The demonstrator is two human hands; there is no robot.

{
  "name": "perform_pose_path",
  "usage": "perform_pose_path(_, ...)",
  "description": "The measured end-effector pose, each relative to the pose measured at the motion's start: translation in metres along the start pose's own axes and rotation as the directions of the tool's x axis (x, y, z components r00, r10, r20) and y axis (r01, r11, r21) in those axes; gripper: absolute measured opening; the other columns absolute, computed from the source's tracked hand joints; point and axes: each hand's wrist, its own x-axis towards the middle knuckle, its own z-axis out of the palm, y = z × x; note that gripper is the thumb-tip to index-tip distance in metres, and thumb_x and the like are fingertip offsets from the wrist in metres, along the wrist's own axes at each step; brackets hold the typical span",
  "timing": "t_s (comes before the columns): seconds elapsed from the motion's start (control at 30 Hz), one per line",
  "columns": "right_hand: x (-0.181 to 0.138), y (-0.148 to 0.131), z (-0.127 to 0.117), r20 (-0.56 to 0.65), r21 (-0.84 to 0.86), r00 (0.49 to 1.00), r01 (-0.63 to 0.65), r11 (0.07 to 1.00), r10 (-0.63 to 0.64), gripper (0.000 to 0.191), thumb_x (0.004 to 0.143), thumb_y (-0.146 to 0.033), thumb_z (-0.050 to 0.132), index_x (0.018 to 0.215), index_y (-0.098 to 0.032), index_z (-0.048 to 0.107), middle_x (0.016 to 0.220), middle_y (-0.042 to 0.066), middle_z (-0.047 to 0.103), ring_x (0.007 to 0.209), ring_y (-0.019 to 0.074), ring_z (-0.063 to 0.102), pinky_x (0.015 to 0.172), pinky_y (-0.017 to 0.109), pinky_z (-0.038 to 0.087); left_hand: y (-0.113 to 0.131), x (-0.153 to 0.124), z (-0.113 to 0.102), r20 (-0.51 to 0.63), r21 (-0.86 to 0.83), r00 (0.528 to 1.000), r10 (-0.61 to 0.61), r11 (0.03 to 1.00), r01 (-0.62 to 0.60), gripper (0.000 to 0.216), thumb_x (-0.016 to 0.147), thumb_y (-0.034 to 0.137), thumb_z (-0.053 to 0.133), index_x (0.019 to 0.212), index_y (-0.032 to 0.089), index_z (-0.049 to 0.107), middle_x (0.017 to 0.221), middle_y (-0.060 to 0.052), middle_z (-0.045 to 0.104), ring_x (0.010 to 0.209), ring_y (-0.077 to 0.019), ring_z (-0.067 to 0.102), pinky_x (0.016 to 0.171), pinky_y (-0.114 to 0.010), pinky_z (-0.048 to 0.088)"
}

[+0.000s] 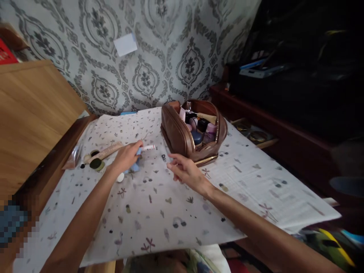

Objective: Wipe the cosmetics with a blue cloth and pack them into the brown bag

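Observation:
My left hand (pixel 127 156) is closed over a light-blue object (pixel 135 165), mostly hidden beneath the fingers. By its fingertips a slim white tube (pixel 148 147) with a pinkish end sticks out; whether the hand grips it too, I cannot tell. Under the palm shows a round white piece (pixel 120 177). My right hand (pixel 184 171) hovers over the cloth with its index finger stretched and the others loosely bent, holding nothing. Just behind it stands a brown zip makeup bag (pixel 178 131), unzipped and full of cosmetics, including a purple-capped container (pixel 211 131) and a dark-blue round one (pixel 196 137).
A white patterned cloth (pixel 170 204) covers the table. Left of my left hand lie a beige tube (pixel 106 151), a dark-green round lid (pixel 97 163) and a clear pouch (pixel 72 157). A wooden panel (pixel 36 113) borders the left; a dark screen (pixel 298 45) stands right.

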Motion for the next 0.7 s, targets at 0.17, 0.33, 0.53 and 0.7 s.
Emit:
perform_pose_path(0.17, 0.026, 0.010, 0.034, -0.016, 0.266, 0.999, -0.037, 0.963, 0.043, 0.049, 0.081, -0.054, 0.069, 0.110, -0.015, 0.064, 0.080, 0.003, 0.066, 0.048, 0.0087, 0.055, 0.042, 0.021, 0.040, 0.022, -0.052, 0.008, -0.088, -0.263, 0.993, 0.074, 0.960, -0.095, 0.017, 0.093, 0.024, 0.053, 0.110, 0.025, 0.056, 0.097, -0.003, 0.070, 0.080, -0.0207, 0.065, 0.064, -0.026, 0.040)
perform_pose_path(0.33, 0.030, 0.013, 0.062, 0.023, 0.263, 1.000, 0.010, 0.965, -0.016, 0.041, 0.075, -0.058, 0.073, 0.085, -0.018, 0.066, 0.068, 0.000, 0.063, 0.048, 0.0103, 0.053, 0.044, 0.023, 0.038, 0.021, -0.076, 0.030, -0.154, -0.420, 0.988, 0.021, 0.903, -0.084, 0.023, 0.099, 0.034, 0.050, 0.118, 0.023, 0.058, 0.110, -0.006, 0.072, 0.093, -0.0227, 0.068, 0.079, -0.030, 0.047)
perform_pose_path(0.53, 0.022, 0.017, 0.064, 0.095, 0.181, 0.995, 0.001, 0.984, -0.019, 0.041, 0.077, -0.055, 0.074, 0.090, -0.017, 0.069, 0.059, -0.001, 0.059, 0.050, 0.0120, 0.052, 0.049, 0.025, 0.038, 0.021, -0.076, 0.044, -0.150, -0.377, 0.988, 0.038, 0.921, -0.093, 0.020, 0.098, 0.034, 0.052, 0.107, 0.022, 0.065, 0.106, -0.008, 0.072, 0.097, -0.0240, 0.067, 0.079, -0.030, 0.048)
perform_pose_path(0.7, 0.023, 0.015, 0.052, -0.034, 0.264, 0.999, 0.011, 0.965, -0.002, 0.041, 0.077, -0.056, 0.075, 0.088, -0.017, 0.070, 0.066, 0.001, 0.063, 0.054, 0.0112, 0.052, 0.050, 0.025, 0.037, 0.013, -0.074, 0.041, -0.141, -0.602, 0.990, -0.011, 0.795, -0.076, 0.024, 0.096, 0.040, 0.054, 0.101, 0.021, 0.068, 0.082, -0.003, 0.068, 0.073, -0.0179, 0.062, 0.066, -0.026, 0.043)
